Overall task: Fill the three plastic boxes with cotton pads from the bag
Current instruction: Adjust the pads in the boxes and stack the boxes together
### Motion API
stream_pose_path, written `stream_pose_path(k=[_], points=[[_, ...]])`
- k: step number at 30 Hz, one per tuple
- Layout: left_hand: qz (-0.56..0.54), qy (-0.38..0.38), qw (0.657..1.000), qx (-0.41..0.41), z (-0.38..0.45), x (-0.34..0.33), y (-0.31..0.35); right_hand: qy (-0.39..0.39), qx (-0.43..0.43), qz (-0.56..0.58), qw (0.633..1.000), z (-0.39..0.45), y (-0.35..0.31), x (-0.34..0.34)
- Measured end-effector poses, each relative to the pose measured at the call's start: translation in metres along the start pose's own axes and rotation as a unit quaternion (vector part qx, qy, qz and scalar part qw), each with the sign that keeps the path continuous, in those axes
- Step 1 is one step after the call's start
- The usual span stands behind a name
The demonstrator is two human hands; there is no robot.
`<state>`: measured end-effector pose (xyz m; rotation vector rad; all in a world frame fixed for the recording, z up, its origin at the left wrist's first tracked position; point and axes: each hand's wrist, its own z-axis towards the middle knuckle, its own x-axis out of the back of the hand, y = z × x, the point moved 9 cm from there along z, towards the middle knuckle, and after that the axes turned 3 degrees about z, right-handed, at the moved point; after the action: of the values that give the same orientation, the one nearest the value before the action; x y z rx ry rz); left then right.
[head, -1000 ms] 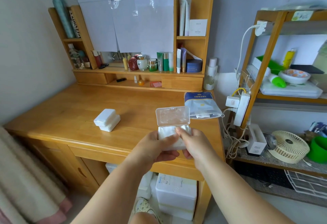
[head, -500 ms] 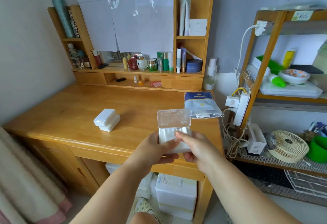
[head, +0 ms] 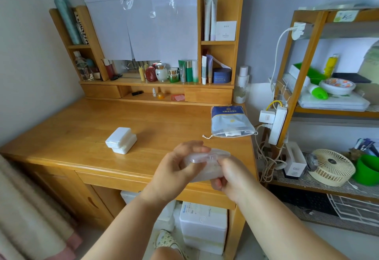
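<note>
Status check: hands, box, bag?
Left hand and right hand both grip the clear box, lid nearly down. Two white boxes stacked on desk. Bag far right, nothing obstructing.

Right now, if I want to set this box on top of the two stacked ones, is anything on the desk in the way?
Nothing visible is. The clear box, held in both hands, left hand and right hand, is over the desk's front edge; bare desk lies between it and the stacked boxes. The cotton pad bag lies off to the right.
</note>
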<state>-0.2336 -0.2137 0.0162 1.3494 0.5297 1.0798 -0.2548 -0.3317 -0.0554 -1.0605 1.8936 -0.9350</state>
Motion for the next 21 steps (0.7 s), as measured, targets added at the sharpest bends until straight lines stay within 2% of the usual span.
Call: stream_pose_path(k=[2,4,6,9,11,13,15,18,21], points=[[0.039,-0.016,0.998,-0.040,-0.003,-0.003,0.008,-0.008,0.005,0.011,1.000,-0.001,-0.006,-0.002],[0.038,0.005,0.999,-0.029,-0.006,0.002,0.008,-0.028,0.011,0.019,0.999,-0.005,-0.010,-0.006],[-0.014,0.040,0.999,0.006,-0.008,0.012,0.003,-0.068,0.016,0.042,0.997,-0.009,-0.013,-0.012],[-0.148,0.028,0.987,0.055,-0.010,0.009,-0.008,-0.117,0.037,0.075,0.990,-0.015,-0.015,-0.018],[-0.230,0.020,0.970,0.072,-0.011,0.001,-0.011,-0.106,0.074,0.060,0.990,-0.017,-0.019,-0.016],[-0.249,0.007,0.966,0.066,-0.014,-0.005,-0.009,-0.087,0.103,0.053,0.989,-0.019,-0.025,-0.012],[-0.224,-0.013,0.973,0.046,-0.017,-0.010,-0.003,-0.077,0.110,0.059,0.989,-0.021,-0.029,-0.009],[-0.093,0.030,0.995,-0.010,-0.021,-0.002,0.010,-0.076,0.099,0.063,0.990,-0.023,-0.031,-0.006],[0.011,0.053,0.995,-0.085,-0.024,0.002,0.027,-0.072,0.075,0.096,0.990,-0.024,-0.030,-0.005]])
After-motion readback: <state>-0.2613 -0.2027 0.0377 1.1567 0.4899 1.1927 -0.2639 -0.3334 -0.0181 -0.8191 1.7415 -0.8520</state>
